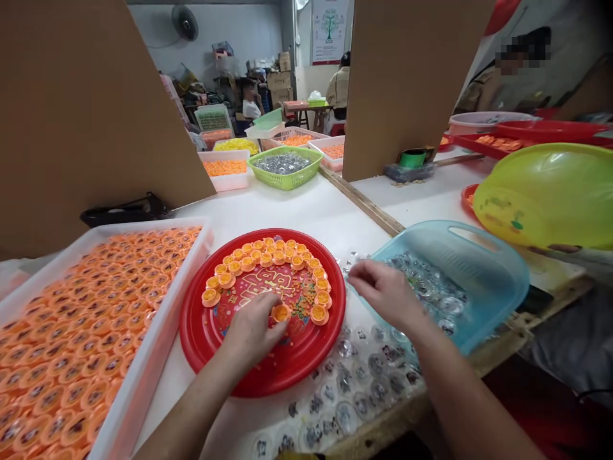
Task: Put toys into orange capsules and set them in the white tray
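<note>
My left hand (256, 329) rests on a red round tray (205, 338) and pinches a small orange cap (281, 312) at its fingertips. Several more orange caps (268, 255) line the tray's far and right rim in an arc. My right hand (383, 291) hovers over clear round pieces (352, 259) beside the tray, fingers curled together in a pinch; what they hold is too small to make out. More clear pieces (354, 383) lie spread on the table near its front edge, and others fill a tipped blue basket (479, 268).
A white tray (158, 332) full of finished orange pieces sits at my left. Cardboard dividers (86, 115) stand left and right. Baskets of parts, among them a green basket (286, 167), sit further back. A yellow-green bowl (550, 191) lies at right. Other people work beyond.
</note>
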Demonstrator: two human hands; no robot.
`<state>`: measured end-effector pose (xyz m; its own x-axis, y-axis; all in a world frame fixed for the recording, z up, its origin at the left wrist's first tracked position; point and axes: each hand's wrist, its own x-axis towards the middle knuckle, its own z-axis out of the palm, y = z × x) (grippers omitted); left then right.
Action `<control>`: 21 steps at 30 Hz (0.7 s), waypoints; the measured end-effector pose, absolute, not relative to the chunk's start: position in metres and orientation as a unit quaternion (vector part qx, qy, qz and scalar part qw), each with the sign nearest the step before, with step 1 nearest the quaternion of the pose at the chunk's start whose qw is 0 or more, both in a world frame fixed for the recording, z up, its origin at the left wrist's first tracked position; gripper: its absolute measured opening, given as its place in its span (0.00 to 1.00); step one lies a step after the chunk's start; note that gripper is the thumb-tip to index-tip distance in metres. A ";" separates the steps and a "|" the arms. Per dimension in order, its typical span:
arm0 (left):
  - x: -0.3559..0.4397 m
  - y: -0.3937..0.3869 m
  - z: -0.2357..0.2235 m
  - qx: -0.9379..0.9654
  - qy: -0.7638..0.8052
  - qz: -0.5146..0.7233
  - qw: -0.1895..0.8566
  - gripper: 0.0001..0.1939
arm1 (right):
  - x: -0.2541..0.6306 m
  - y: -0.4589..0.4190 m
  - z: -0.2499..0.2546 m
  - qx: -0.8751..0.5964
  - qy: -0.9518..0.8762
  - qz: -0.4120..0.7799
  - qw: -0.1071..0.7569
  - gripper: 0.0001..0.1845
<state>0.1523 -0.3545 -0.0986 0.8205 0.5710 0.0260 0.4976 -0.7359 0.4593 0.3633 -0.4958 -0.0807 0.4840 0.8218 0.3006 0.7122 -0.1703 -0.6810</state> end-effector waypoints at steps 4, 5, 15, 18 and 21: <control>0.151 -0.350 -0.084 0.913 0.298 0.084 0.267 0.08 | 0.363 -0.534 -0.093 -0.782 -0.575 0.122 0.210 0.06; 0.151 -0.350 -0.083 0.907 0.297 0.100 0.283 0.10 | 0.360 -0.538 -0.096 -0.787 -0.581 0.132 0.158 0.07; 0.142 -0.342 -0.108 0.809 0.356 0.156 0.441 0.16 | 0.345 -0.535 -0.116 -0.790 -0.601 0.125 -0.001 0.09; 0.137 -0.343 -0.110 0.715 0.353 0.182 0.576 0.16 | 0.354 -0.539 -0.115 -0.786 -0.600 0.136 0.064 0.14; 0.135 -0.344 -0.112 0.613 0.346 0.237 0.670 0.20 | 0.357 -0.538 -0.102 -0.776 -0.544 0.209 0.241 0.12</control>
<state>0.1352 -0.3436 -0.1115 0.6484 0.7416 -0.1721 0.1058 0.1360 0.9850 0.3565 -0.5375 -0.1019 0.3216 0.9447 -0.0632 0.7435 -0.2933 -0.6010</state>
